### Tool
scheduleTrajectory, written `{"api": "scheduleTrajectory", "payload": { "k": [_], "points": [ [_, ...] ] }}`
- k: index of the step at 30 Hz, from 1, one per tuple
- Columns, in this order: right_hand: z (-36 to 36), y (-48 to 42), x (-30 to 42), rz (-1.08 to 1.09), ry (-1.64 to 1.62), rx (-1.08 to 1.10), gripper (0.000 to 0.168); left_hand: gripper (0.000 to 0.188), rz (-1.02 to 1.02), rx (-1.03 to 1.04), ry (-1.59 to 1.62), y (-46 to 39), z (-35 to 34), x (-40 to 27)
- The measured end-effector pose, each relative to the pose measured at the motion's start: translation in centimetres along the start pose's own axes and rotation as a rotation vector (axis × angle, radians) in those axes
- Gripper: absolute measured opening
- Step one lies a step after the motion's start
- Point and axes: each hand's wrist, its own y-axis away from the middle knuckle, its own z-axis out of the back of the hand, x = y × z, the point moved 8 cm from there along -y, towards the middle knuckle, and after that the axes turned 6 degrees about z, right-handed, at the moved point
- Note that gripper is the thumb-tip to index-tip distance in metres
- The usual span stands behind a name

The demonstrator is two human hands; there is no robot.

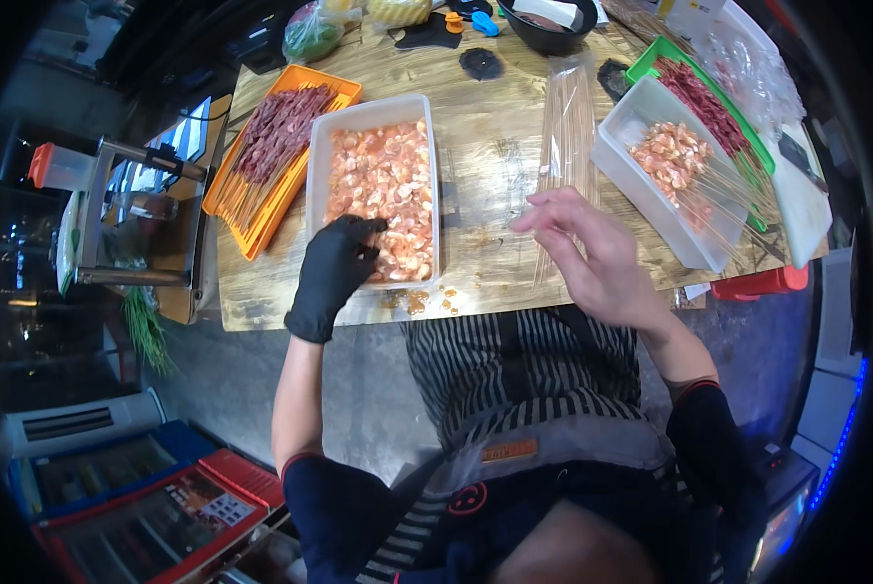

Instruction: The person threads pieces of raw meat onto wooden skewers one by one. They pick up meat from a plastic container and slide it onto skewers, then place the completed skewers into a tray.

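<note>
My left hand, in a black glove, rests its fingertips on sliced raw meat in a translucent plastic tub; whether it pinches a piece is unclear. My bare right hand is raised over the table's front edge, fingers apart and curled, with nothing visible in it. Just beyond it lies a clear plastic bag of bamboo skewers. On the right, a second translucent tub holds skewered pale meat, the sticks pointing to the lower right.
An orange tray of dark red meat skewers stands left; a green tray of similar skewers stands right, near a white cutting board. A black bowl and bagged produce are at the back. Liquid drops spot the front edge.
</note>
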Motion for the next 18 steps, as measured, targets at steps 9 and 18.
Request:
{"api": "scheduleTrajectory", "payload": {
  "k": [9,18],
  "points": [
    [-0.3,-2.9,0.2,0.066,-0.018,-0.136,0.012,0.031,0.201,-0.037,1.075,0.1,0.4,2.2],
    [-7.7,-3.7,-0.3,0.157,0.116,0.109,0.006,0.04,0.227,-0.082,1.327,1.4,0.2,1.9]
  ]
}}
